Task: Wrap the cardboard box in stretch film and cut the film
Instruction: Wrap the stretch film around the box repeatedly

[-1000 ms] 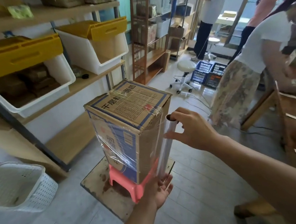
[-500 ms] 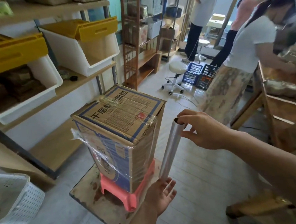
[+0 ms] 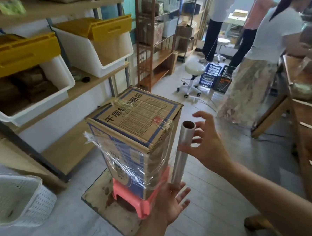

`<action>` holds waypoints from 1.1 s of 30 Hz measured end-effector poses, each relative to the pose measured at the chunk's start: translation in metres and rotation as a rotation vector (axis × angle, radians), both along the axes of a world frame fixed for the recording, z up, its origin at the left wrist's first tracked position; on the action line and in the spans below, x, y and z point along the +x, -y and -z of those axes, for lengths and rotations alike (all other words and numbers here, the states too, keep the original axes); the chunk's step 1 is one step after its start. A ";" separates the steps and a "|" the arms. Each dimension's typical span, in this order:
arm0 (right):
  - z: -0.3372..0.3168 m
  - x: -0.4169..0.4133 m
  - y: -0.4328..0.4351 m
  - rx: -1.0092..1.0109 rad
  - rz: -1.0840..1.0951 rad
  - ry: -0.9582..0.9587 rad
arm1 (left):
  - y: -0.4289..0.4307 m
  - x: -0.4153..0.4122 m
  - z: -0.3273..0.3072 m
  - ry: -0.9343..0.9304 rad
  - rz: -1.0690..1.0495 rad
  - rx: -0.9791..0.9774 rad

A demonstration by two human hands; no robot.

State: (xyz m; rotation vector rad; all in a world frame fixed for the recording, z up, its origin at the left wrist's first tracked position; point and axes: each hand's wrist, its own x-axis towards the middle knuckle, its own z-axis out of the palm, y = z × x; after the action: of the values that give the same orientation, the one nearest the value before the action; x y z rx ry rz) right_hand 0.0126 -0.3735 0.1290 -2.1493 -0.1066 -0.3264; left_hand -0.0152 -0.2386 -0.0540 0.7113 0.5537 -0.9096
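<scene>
A tall cardboard box (image 3: 133, 126) with blue print stands upright on a pink plastic stool (image 3: 144, 204). Clear stretch film covers its sides and runs to the roll of stretch film (image 3: 181, 152), which stands nearly upright just right of the box. My left hand (image 3: 172, 200) lies palm up with straight fingers under the roll's lower end. My right hand (image 3: 206, 144) is beside the roll's upper part, fingers spread, thumb against the tube.
The stool sits on a stained board (image 3: 99, 192) on the floor. Shelves with yellow-lidded white bins (image 3: 99, 46) stand at the left, a white basket (image 3: 16, 201) at lower left. A white swivel stool (image 3: 194, 70), crates and several people stand behind; wooden furniture (image 3: 309, 123) at right.
My right hand has let go of the roll's top and spread its fingers. The roll has tipped more upright and moved closer to the box. The camera moved nearer.
</scene>
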 end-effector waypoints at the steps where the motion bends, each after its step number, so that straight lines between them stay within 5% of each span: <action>1: 0.005 -0.001 -0.005 0.058 0.020 0.023 | -0.004 -0.001 -0.002 0.000 0.009 0.020; 15: 0.010 -0.004 -0.030 -0.066 0.062 0.072 | -0.119 0.026 -0.069 0.249 0.235 0.709; 20: 0.005 -0.009 -0.029 -0.078 0.091 0.090 | -0.154 0.059 -0.110 0.510 -0.260 0.969; 22: 0.001 -0.010 -0.028 -0.086 0.102 0.092 | -0.167 0.077 -0.125 0.523 -0.423 0.857; 26: -0.005 -0.012 -0.029 -0.090 0.122 0.078 | -0.170 0.107 -0.145 0.424 -0.420 0.539; 33: -0.004 -0.017 -0.029 0.004 0.086 0.018 | -0.188 0.143 -0.143 0.398 -0.433 0.771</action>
State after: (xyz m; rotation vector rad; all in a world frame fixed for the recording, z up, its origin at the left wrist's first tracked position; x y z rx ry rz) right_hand -0.0039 -0.3442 0.1326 -2.1511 -0.0237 -0.3953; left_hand 0.1281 -0.0506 0.0893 1.3641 0.6649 -0.1090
